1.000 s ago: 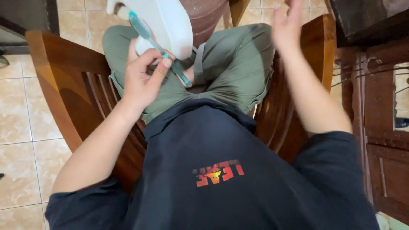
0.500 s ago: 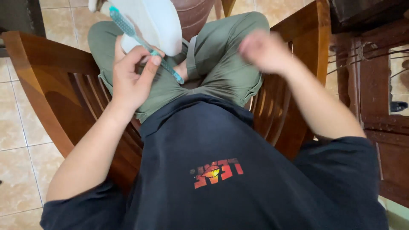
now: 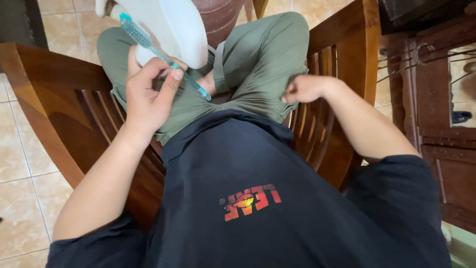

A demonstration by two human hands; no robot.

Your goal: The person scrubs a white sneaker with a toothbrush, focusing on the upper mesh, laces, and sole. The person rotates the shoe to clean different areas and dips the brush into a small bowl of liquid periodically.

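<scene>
I sit cross-legged in olive trousers on a wooden chair. My left hand grips a teal toothbrush together with a white shoe, which it steadies over my left knee. The brush runs diagonally, bristle head up left against the shoe, handle tip pointing down toward my lap. My right hand rests with curled fingers on my right thigh near the chair's right armrest; it holds nothing that I can see.
The chair's wooden arms flank me on both sides. Dark carved wooden furniture stands close on the right. Beige floor tiles lie to the left. A reddish-brown rounded object sits beyond my knees.
My right hand dropped from raised above the right armrest down onto my right thigh. The left hand kept hold of the toothbrush and shoe, shifting slightly.
</scene>
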